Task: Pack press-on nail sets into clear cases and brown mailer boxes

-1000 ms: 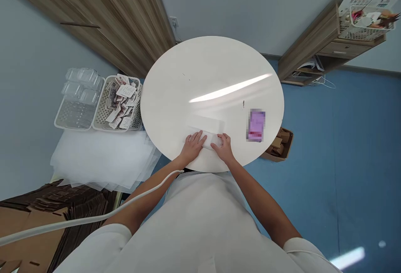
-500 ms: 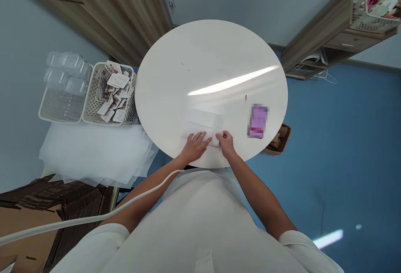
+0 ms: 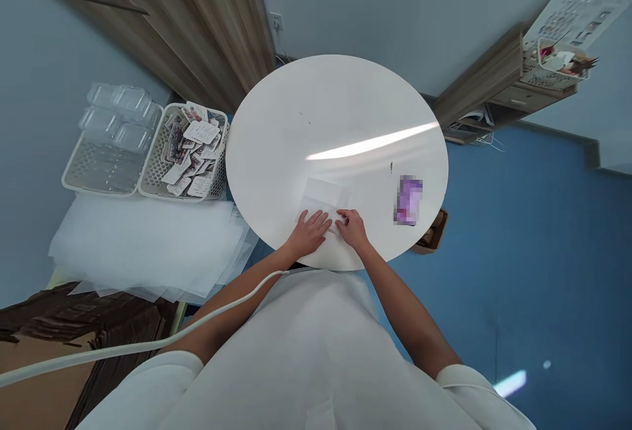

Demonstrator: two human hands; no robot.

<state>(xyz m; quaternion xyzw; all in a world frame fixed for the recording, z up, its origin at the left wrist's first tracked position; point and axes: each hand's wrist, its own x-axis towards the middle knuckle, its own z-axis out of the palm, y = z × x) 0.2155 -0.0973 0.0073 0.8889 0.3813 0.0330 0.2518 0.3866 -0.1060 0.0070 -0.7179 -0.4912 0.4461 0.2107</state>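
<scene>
A thin, whitish, see-through sheet (image 3: pixel 322 189), folded with visible creases, lies near the front edge of the round white table (image 3: pixel 276 107). My left hand (image 3: pixel 310 232) rests flat on the sheet's near part, fingers spread. At the sheet's near right side is my right hand (image 3: pixel 352 228), its fingers bent and thumb and forefinger a little apart, touching the sheet. To the right on the tabletop lies a purple item (image 3: pixel 408 201), blurred out.
At left, a white basket (image 3: pixel 148 183) holds printed cards (image 3: pixel 200 132); another holds clear plastic boxes (image 3: pixel 123 117). Below lies a stack of translucent sheets (image 3: pixel 143 239), with flattened cardboard (image 3: pixel 133 324) under it. A brown box (image 3: pixel 434 236) stands right of the table.
My right hand has loosened from a pinch at the sheet's edge and moved slightly left over it. The left hand stays flat. The camera view has shifted a little.
</scene>
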